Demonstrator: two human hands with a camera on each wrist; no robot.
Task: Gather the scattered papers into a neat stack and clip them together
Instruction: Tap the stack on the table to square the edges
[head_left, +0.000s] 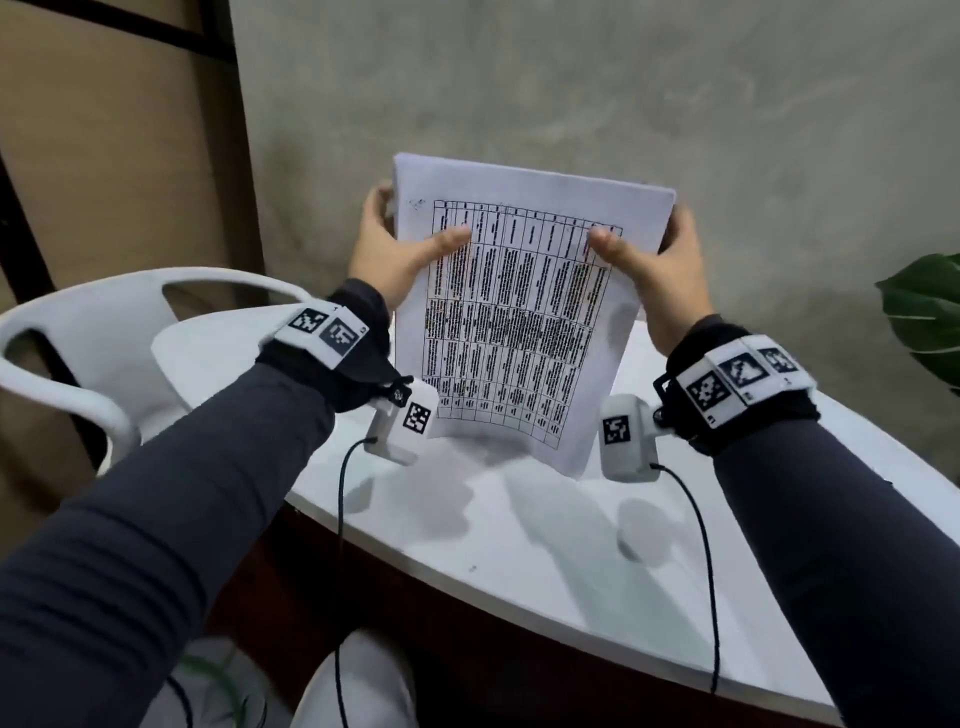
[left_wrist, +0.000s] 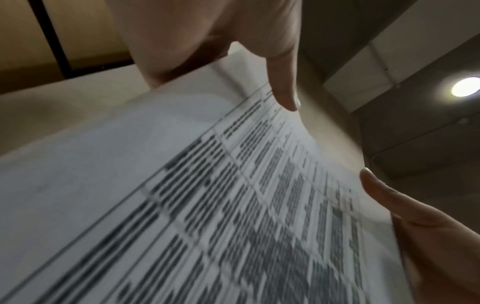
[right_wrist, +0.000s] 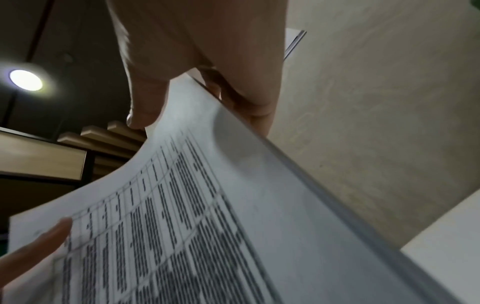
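Note:
A stack of white papers printed with a black table stands upright above the white table, its lower edge just over the surface. My left hand grips the stack's left edge, thumb on the front and fingers behind. My right hand grips the right edge the same way. The left wrist view shows the printed sheet close up, with my left hand over its top. In the right wrist view the paper stack shows its layered edge under my right hand. No clip is in sight.
A white plastic chair stands to the left of the table. A grey concrete wall rises just behind the table. Green plant leaves reach in at the right edge. Cables hang from both wrist cameras over the table's front edge.

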